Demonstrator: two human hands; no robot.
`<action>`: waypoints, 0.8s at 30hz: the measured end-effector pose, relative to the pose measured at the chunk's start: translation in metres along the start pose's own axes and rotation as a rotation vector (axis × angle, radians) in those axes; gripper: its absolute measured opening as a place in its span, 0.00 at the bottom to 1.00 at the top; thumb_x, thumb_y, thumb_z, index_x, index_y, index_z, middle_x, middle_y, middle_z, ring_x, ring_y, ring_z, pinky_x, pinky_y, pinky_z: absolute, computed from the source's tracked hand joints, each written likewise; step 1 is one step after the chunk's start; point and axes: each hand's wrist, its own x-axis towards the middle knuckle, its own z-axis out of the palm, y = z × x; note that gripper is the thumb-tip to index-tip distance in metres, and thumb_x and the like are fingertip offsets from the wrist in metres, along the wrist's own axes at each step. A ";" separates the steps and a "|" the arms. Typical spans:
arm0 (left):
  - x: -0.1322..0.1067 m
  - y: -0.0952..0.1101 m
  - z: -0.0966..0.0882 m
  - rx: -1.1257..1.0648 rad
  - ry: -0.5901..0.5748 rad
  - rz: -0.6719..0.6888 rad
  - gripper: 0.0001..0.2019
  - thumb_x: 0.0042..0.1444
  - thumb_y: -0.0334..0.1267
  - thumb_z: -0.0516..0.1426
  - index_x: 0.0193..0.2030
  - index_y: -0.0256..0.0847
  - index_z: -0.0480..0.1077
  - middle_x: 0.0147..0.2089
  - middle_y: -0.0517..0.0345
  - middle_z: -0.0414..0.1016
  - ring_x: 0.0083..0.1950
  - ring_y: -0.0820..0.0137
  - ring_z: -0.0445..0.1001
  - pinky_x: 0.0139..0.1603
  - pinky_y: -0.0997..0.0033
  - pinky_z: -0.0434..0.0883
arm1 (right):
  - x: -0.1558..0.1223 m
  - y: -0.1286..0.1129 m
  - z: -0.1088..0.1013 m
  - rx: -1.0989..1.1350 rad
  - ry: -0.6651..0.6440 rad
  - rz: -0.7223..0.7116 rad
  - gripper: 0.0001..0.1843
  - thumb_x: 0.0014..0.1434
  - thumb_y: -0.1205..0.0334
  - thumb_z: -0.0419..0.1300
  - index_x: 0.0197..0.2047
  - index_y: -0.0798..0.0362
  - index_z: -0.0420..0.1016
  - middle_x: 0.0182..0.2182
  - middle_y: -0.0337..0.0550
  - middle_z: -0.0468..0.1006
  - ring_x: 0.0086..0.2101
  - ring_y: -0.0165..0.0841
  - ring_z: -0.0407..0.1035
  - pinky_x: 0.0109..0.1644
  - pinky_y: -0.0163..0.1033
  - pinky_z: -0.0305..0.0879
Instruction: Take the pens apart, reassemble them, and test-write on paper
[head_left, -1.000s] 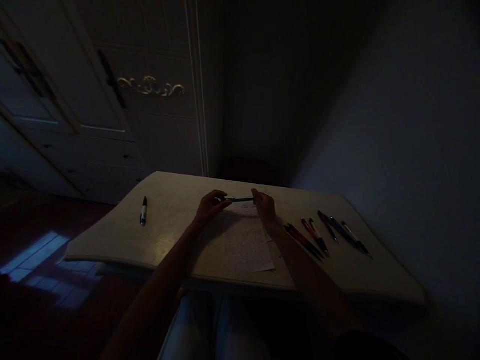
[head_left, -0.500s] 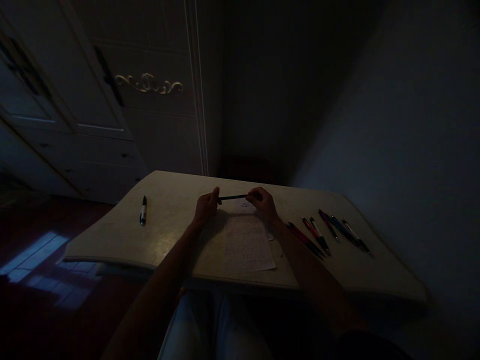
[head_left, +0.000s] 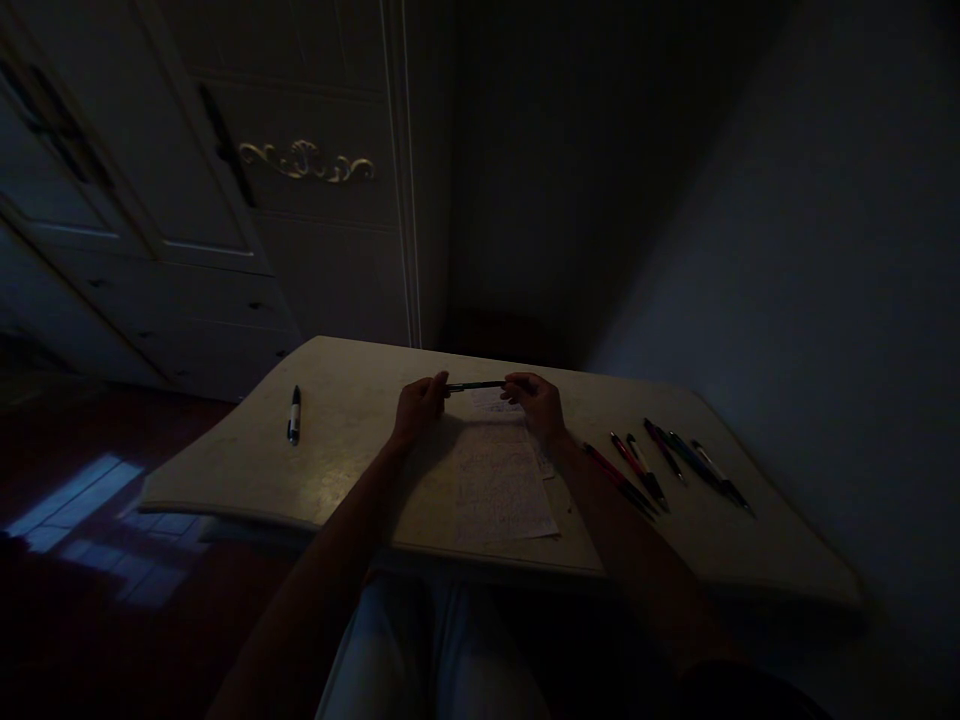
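A dark, slim pen (head_left: 478, 385) is held level between my two hands, above the far end of the papers. My left hand (head_left: 421, 405) pinches its left end, and the fingers of my right hand (head_left: 536, 402) close on its right end. Below lies a sheet of paper (head_left: 499, 485) covered in faint writing. Another written paper (head_left: 495, 401) shows partly at its far side, beneath the pen. The pen's two tips are partly covered by my fingers.
On the table (head_left: 217, 470), a black and white pen (head_left: 295, 415) lies alone at the left. Several pens, among them a red one (head_left: 628, 455) and a blue one (head_left: 694, 458), lie on the right beside my forearm. A cabinet (head_left: 330, 270) stands behind; a wall rises at right.
The pen has been raised slightly and turned a little in my fingers, so a clip-like edge shows near its left end. The whole view has shifted slightly.
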 end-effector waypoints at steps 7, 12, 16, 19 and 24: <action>-0.004 0.003 -0.001 0.126 0.014 -0.135 0.35 0.57 0.69 0.49 0.15 0.40 0.65 0.10 0.59 0.59 0.13 0.73 0.61 0.18 0.73 0.57 | 0.001 0.000 -0.001 0.003 -0.009 -0.011 0.16 0.44 0.53 0.71 0.36 0.52 0.80 0.29 0.43 0.81 0.30 0.36 0.76 0.36 0.41 0.70; 0.001 -0.008 0.003 -0.086 -0.060 -0.044 0.29 0.54 0.67 0.55 0.36 0.38 0.73 0.26 0.56 0.75 0.18 0.73 0.68 0.20 0.73 0.64 | 0.000 -0.005 -0.002 0.015 0.036 0.000 0.17 0.46 0.50 0.70 0.35 0.52 0.78 0.28 0.42 0.80 0.29 0.35 0.75 0.33 0.39 0.69; 0.002 -0.009 0.003 -0.126 -0.072 0.049 0.27 0.42 0.57 0.68 0.43 0.41 0.73 0.38 0.55 0.78 0.25 0.71 0.75 0.26 0.70 0.71 | -0.001 -0.009 -0.004 -0.021 0.062 0.019 0.19 0.47 0.45 0.68 0.33 0.53 0.76 0.26 0.40 0.77 0.25 0.32 0.72 0.30 0.37 0.66; 0.002 -0.005 0.002 -0.113 -0.110 0.060 0.24 0.44 0.58 0.66 0.36 0.38 0.74 0.30 0.55 0.77 0.23 0.71 0.73 0.25 0.71 0.69 | -0.001 -0.008 -0.004 -0.050 0.081 0.037 0.21 0.48 0.41 0.66 0.30 0.52 0.74 0.24 0.39 0.75 0.23 0.30 0.69 0.29 0.36 0.65; -0.001 0.001 0.001 -0.082 -0.087 0.014 0.26 0.54 0.62 0.58 0.25 0.38 0.71 0.20 0.57 0.71 0.19 0.73 0.67 0.21 0.73 0.64 | 0.000 -0.006 -0.004 -0.069 0.058 0.024 0.21 0.48 0.40 0.66 0.29 0.52 0.74 0.23 0.39 0.75 0.24 0.31 0.69 0.29 0.37 0.65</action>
